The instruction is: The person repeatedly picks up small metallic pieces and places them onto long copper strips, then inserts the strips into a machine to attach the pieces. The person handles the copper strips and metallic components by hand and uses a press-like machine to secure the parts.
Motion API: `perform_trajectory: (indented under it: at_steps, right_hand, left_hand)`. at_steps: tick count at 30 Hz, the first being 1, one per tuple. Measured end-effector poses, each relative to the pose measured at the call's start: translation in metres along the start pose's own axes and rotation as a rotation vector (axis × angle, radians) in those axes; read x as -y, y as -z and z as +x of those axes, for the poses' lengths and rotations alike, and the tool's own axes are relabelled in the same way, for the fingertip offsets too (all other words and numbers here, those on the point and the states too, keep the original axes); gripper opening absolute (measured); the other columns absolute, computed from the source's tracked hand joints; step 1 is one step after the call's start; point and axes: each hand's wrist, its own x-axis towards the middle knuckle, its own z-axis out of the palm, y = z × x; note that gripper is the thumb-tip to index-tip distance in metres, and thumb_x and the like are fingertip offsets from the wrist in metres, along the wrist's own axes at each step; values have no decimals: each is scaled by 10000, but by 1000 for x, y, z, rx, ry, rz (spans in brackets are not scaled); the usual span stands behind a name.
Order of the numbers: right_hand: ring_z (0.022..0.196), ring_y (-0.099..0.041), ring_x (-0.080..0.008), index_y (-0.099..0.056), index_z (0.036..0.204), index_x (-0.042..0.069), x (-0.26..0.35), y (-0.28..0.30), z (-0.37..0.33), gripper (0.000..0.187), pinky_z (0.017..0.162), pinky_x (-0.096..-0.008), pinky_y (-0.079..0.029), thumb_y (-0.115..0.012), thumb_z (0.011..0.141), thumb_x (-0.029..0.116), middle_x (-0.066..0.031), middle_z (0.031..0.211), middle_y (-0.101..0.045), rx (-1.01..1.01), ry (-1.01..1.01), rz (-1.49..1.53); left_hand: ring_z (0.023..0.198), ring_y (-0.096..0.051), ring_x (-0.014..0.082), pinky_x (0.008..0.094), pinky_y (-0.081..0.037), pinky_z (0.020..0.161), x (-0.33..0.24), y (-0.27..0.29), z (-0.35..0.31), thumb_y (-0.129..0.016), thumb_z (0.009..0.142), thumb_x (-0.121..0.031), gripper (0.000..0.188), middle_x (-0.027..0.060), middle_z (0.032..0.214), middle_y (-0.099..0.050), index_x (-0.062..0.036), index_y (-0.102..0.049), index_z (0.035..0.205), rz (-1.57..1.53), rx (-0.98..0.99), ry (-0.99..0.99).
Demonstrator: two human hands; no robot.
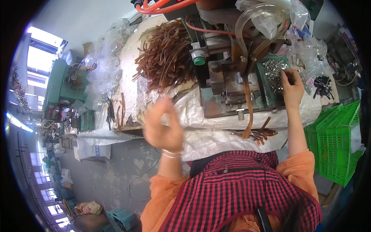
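Note:
My left hand (164,125) is smeared by motion in front of the bench edge, near a pile of brown strips (164,58); whether it holds anything does not show. At the right, my right hand (293,87) has its thumb and fingers drawn together over a green tray (275,100) of small shiny metal pieces (273,73). Anything between those fingertips is too small to make out. A long brown strip (248,104) hangs down across the front of the press (232,83). Below it, several brown strips with metal ends (261,135) lie on white sheeting (205,139).
A green button (199,60) sits on the press's left side, and a clear hose (240,31) loops over it. Plastic bags (102,73) crowd the bench's left end. Green crates (336,143) stand at the right. Another green machine (69,87) is farther left.

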Motion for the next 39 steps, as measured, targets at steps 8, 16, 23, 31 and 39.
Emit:
perform_trajectory:
  at_steps: [8,16,23,31,39]
  right_hand:
    - [890,-704,-188,-753,1072,36,31,-18,5,153,826,-296,-531,-707,931,72,-103,1012,-750,-4,139,-38]
    - [912,-698,-311,-736,1052,28,17,15,-22,149,837,-385,-538,-665,934,85,-144,999,-733,-101,112,-269]
    - [983,-680,-197,-748,1067,9,60,38,-36,184,890,-308,-509,-636,925,-26,-82,1047,-736,103,80,14]
    - [975,-708,-186,-658,1220,-31,123,-49,-26,344,889,-303,-536,-719,884,15,-122,1067,-736,155,18,466]
    - [959,-690,-132,-562,1334,-38,140,-53,-31,463,864,-270,-529,-704,897,15,-98,1015,-745,222,-177,702]
  left_hand:
    - [874,-628,300,402,-497,855,112,-69,49,-752,796,-113,68,77,894,-686,-66,-756,845,394,450,-89]
    - [884,-682,331,453,-550,743,131,-93,26,-758,811,-245,137,104,902,-696,-111,-764,841,660,623,176]
    - [747,-687,146,291,-520,687,139,-34,-5,-762,898,-102,153,67,848,-746,2,-712,998,-15,595,638]
    - [736,-520,75,250,-440,681,94,-42,-33,-690,1015,-242,304,-8,793,-666,41,-723,910,-149,437,841]
    - [899,-692,176,274,-559,786,1,-34,9,-664,985,-9,125,137,1049,-727,41,-681,1098,-526,184,617]
